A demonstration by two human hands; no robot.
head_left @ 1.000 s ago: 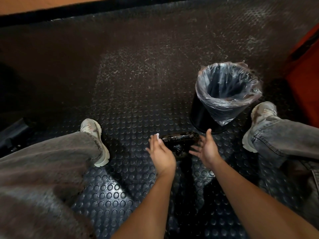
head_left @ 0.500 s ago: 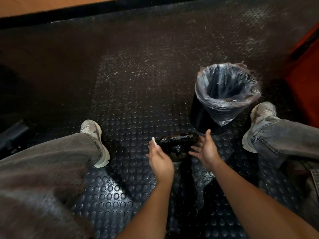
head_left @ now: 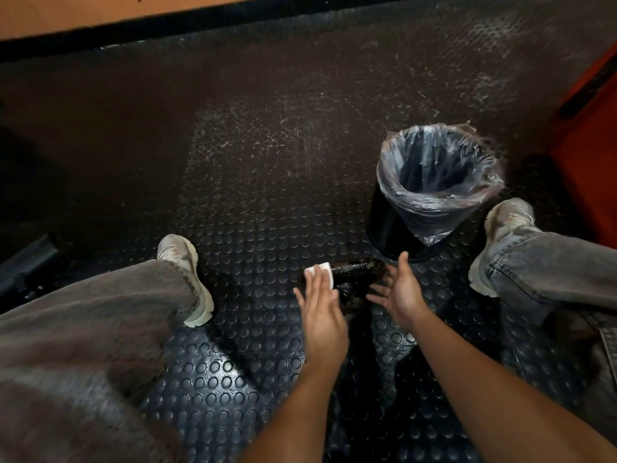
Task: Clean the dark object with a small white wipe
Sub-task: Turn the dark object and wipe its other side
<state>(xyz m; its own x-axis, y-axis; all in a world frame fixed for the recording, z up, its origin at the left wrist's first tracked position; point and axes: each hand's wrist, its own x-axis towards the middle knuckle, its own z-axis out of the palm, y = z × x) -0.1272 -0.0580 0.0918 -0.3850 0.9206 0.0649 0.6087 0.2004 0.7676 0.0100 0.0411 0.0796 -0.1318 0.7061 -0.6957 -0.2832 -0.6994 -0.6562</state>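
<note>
Head view: dark object (head_left: 359, 275) lies on studded floor mat (head_left: 253, 202) between both hands, left hand (head_left: 320, 309) pressing white wipe (head_left: 319, 271) flat-fingered onto its left end (fingers extended, not curled), right hand (head_left: 400, 289) splayed beside its right end.

Glossy dark object (head_left: 359, 279) lying on studded floor, white wipe (head_left: 320, 273) flat on its left end

Counted: one dark object (head_left: 359, 274), one white wipe (head_left: 321, 271), one lined bin (head_left: 430, 192), two hands (head_left: 322, 312) (head_left: 402, 290), two shoes (head_left: 187, 272) (head_left: 500, 235).
</note>
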